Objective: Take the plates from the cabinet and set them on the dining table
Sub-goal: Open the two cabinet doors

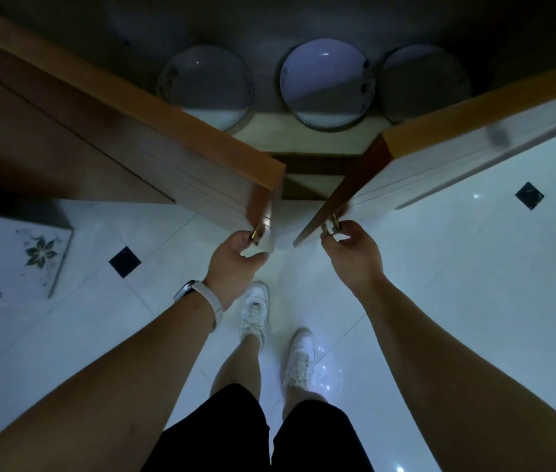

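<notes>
Three round white plates lie side by side on a dark shelf inside the cabinet: a left plate [206,86], a middle plate [326,81] and a right plate [423,80], which the right door partly hides. Both wooden doors stand swung out toward me. My left hand [235,258] grips the small brass knob [256,235] of the left cabinet door [174,144]. My right hand [351,253] pinches the brass handle [332,224] of the right cabinet door [457,158]. The dining table is not in view.
A glossy white tiled floor [474,267] with small black diamond insets lies below. A white box with flower prints [10,260] stands at the left. My legs and white shoes [256,311] stand just in front of the cabinet.
</notes>
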Action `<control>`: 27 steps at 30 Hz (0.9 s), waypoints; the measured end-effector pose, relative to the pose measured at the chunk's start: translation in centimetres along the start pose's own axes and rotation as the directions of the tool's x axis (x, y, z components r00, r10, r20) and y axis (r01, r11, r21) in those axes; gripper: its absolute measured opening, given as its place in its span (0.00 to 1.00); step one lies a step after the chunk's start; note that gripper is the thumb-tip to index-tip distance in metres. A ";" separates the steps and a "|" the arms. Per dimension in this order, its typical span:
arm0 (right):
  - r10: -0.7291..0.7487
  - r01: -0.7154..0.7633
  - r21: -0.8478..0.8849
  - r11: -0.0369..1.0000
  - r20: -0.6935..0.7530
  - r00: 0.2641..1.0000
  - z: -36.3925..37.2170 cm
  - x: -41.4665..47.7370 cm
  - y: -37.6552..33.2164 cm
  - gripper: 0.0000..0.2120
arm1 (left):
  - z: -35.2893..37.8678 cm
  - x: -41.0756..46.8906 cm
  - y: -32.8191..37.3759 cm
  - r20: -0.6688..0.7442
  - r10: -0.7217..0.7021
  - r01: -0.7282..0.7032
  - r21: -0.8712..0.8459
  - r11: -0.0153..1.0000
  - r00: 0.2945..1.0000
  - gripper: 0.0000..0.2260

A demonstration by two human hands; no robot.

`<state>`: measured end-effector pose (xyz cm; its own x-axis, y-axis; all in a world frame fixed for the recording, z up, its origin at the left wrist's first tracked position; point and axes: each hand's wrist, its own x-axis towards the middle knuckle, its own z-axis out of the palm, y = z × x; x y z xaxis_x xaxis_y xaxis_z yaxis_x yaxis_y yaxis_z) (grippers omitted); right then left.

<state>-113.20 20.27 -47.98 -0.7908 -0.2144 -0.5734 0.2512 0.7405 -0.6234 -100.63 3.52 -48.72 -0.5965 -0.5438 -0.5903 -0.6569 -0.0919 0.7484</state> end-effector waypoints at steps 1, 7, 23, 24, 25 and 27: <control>-0.006 0.007 -0.022 1.000 0.005 1.000 -0.2 -0.4 0.4 0.14 | 0.0 -0.5 -0.4 -0.009 -0.007 0.007 -0.006 1.000 1.000 0.12; -0.062 0.065 -0.107 0.992 0.033 0.998 -1.4 -2.4 2.7 0.17 | 0.8 -2.7 -1.4 -0.134 0.033 -0.020 0.098 0.995 0.990 0.16; -0.100 0.095 -0.066 0.993 -0.085 0.991 -3.7 -6.7 10.3 0.18 | -2.4 -7.5 -6.7 -0.270 0.059 -0.001 0.209 0.978 0.961 0.22; -0.103 0.096 -0.064 0.993 -0.100 0.990 -3.6 -6.8 10.4 0.19 | -2.6 -7.8 -6.8 -0.277 0.063 -0.003 0.211 0.977 0.959 0.21; -0.106 0.098 -0.069 0.993 -0.113 0.988 -3.5 -6.9 10.5 0.19 | -2.9 -8.0 -6.9 -0.281 0.063 0.000 0.217 0.976 0.958 0.19; -0.104 0.093 -0.086 0.992 -0.133 0.986 -3.3 -6.9 10.8 0.19 | -3.4 -8.1 -7.1 -0.277 0.073 -0.006 0.238 0.971 0.958 0.16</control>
<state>-106.90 31.85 -48.98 -0.8799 -0.2038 -0.4293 0.1274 0.7692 -0.6262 -89.57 5.75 -48.27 -0.4918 -0.7590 -0.4267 -0.7444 0.1123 0.6583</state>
